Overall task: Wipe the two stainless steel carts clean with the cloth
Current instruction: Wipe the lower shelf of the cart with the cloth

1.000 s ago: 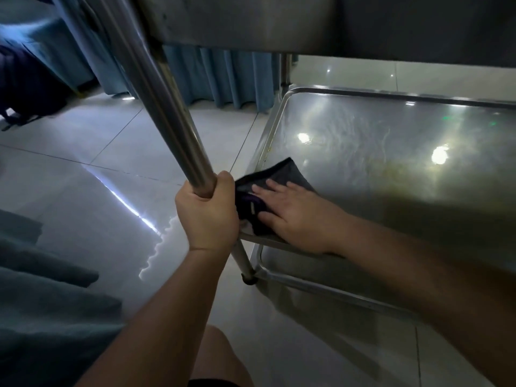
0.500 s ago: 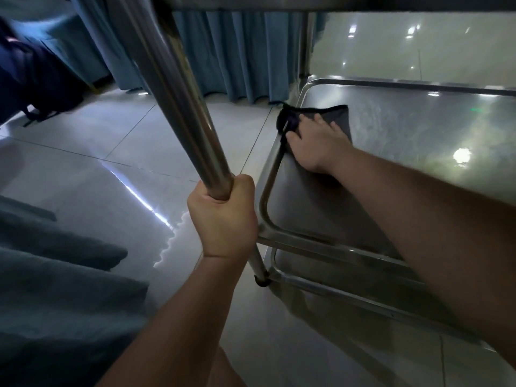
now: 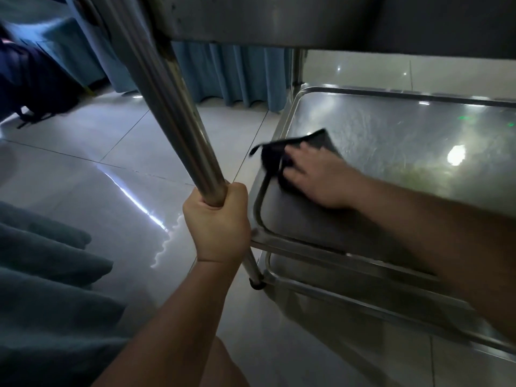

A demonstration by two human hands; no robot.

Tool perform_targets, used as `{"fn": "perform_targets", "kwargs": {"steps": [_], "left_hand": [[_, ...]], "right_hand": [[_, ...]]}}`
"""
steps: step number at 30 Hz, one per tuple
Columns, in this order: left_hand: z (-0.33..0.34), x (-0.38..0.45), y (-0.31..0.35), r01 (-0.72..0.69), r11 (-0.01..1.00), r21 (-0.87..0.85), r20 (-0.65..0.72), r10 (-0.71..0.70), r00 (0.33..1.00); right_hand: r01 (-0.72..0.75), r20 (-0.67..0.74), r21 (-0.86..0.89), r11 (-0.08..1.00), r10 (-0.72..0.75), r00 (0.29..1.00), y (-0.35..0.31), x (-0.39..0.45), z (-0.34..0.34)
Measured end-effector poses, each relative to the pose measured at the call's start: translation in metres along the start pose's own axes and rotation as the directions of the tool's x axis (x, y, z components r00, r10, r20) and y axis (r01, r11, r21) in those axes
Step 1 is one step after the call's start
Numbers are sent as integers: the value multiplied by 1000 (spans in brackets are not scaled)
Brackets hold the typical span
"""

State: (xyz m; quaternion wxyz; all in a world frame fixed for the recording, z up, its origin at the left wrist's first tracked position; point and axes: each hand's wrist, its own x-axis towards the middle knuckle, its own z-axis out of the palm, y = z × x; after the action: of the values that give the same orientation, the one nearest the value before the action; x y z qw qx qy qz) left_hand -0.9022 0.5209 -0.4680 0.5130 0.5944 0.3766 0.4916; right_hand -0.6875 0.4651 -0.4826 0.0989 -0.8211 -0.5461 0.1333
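Note:
I look under the top shelf of a stainless steel cart [image 3: 279, 20]. Its lower shelf [image 3: 405, 129] is a shiny tray with a raised rim. A dark cloth [image 3: 279, 155] lies at the shelf's left edge, partly draped over the rim. My right hand [image 3: 321, 177] presses flat on the cloth, fingers spread and blurred. My left hand [image 3: 217, 224] is wrapped tight around the cart's front left leg [image 3: 173, 113], just above the lower shelf. A second cart is not in sight.
Pale glossy floor tiles [image 3: 97, 177] spread to the left. Blue curtains [image 3: 237, 74] hang behind the cart. A dark bag [image 3: 33, 85] sits at the far left. Teal fabric [image 3: 42, 289] fills the lower left corner. A lower rail [image 3: 363, 303] runs beneath the shelf.
My right hand slid the cloth from the near left of the shelf to the far left corner, then part of the way back toward me. My left hand kept its grip on the leg.

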Motion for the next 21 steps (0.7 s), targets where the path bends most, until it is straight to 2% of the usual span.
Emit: {"fn": "perform_targets", "kwargs": {"steps": [4,7,14,18,21], "left_hand": [[2,-1,2,10,1000,-12,-5,-10,1000],[1,-1,2,3,1000,-2,-17,-3,1000],[2,-1,6,47,999,-15,-27,-47,999],[3,-2,10,74,997,-23,-35,-75,997],[3,-3,11,85,996,0,-26,-85,996]], "right_hand": [[-280,-33,67,958,282,959,7,76,-7],[-324,-17,59,944,325,945,-3,86,-2],[-36,13,71,997,35,999,-47,-8,24],[146,4,87,986,-147,989,-62,-65,35],[204,45,71,976,-208,977,-61,-92,36]]}}
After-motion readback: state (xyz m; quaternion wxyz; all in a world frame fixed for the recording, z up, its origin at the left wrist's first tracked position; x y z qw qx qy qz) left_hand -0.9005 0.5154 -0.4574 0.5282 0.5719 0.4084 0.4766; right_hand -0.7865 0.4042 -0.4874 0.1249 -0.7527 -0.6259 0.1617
